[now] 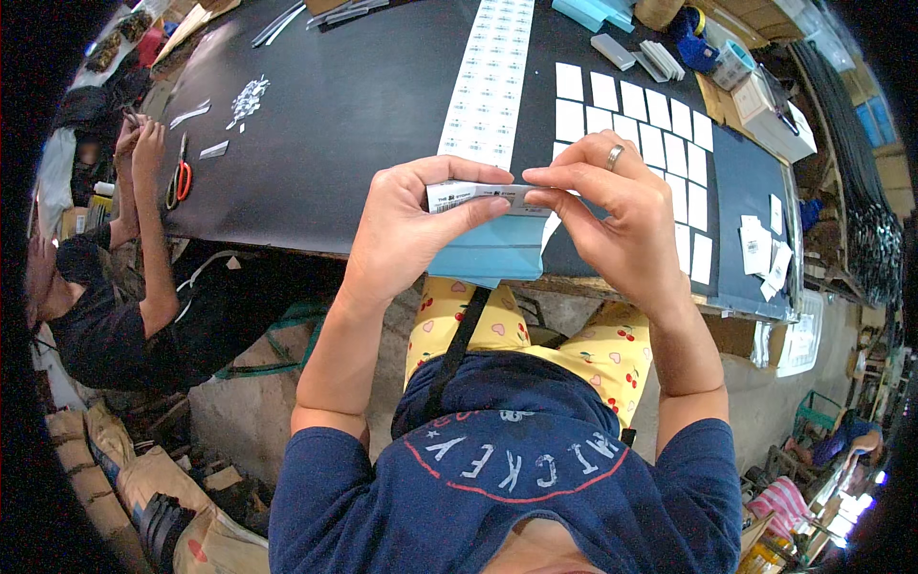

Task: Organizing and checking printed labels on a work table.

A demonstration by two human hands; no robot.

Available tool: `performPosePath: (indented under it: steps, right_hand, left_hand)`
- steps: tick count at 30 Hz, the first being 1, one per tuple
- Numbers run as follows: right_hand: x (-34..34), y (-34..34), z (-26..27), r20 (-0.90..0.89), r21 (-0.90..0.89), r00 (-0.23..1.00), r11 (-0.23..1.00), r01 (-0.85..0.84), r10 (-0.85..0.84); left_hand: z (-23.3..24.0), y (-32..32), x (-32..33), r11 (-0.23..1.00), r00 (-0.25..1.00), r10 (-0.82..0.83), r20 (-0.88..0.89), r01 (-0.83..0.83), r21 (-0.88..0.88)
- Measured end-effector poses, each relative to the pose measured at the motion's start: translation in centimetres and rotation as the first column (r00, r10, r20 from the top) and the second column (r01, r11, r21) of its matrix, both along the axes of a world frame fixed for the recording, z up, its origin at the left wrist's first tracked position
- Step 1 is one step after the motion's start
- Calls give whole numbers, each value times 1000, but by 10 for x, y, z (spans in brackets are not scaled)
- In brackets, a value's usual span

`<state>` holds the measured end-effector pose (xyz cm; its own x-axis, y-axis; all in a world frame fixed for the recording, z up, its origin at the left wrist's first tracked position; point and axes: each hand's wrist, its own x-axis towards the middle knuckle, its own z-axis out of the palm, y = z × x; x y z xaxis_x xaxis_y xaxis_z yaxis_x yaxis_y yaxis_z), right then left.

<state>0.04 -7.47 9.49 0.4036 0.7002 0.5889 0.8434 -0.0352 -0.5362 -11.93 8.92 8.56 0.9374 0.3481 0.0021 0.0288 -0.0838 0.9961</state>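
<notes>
My left hand grips a folded strip of printed labels between thumb and index finger. At the strip's right end, the thumb and index finger of my right hand pinch together; whether they hold the strip itself or one label is hard to tell. Beneath both hands, light-blue sheet material hangs over the table's front edge. A long white sheet of barcode labels runs away from me across the black tabletop. Rows of blank-faced white cards lie right of it, partly covered by my right hand.
Loose cards lie at the right corner. Stacked cards, a blue tape dispenser and a white box stand at back right. At left are red-handled scissors, white scraps and a seated person's hands.
</notes>
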Motion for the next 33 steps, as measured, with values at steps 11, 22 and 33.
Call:
performPosePath:
  steps: [11, 22, 33]
  right_hand:
    - [0, 2, -6, 277, 41, 961, 999, -15, 3]
    - [2, 2, -13, 300, 44, 954, 999, -29, 14]
    - [-1, 7, -14, 259, 39, 966, 999, -33, 22]
  left_hand:
    - [-1, 0, 0, 998, 998, 21, -53, -24, -63]
    - [-5, 0, 0, 986, 1000, 8, -19, -11, -164]
    - [-7, -9, 3, 992, 988, 126, 93, -125, -8]
